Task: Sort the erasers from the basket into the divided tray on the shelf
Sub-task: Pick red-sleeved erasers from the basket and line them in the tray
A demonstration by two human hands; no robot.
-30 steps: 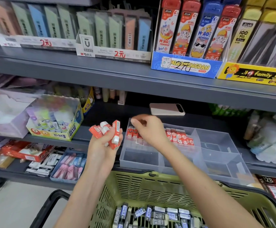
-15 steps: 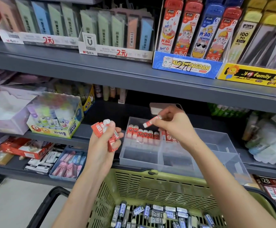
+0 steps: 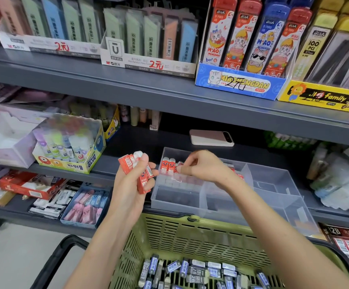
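grey shop shelf (image 3: pixel 169 94) with clear tray (image 3: pixel 273 184) on it, phone (image 3: pixel 211 137) lying just behind the tray. left hand (image 3: pixel 127 192) left of tray, fingers clamped on a bunch of red erasers (image 3: pixel 143 181). right hand (image 3: pixel 202 167) over tray's far-left compartment, fingers curled down at the row (image 3: pixel 168 164) of red erasers standing there; cannot tell if it pinches one. green basket (image 3: pixel 190 232) near, under the arms, blue erasers (image 3: pixel 194 270) in it.
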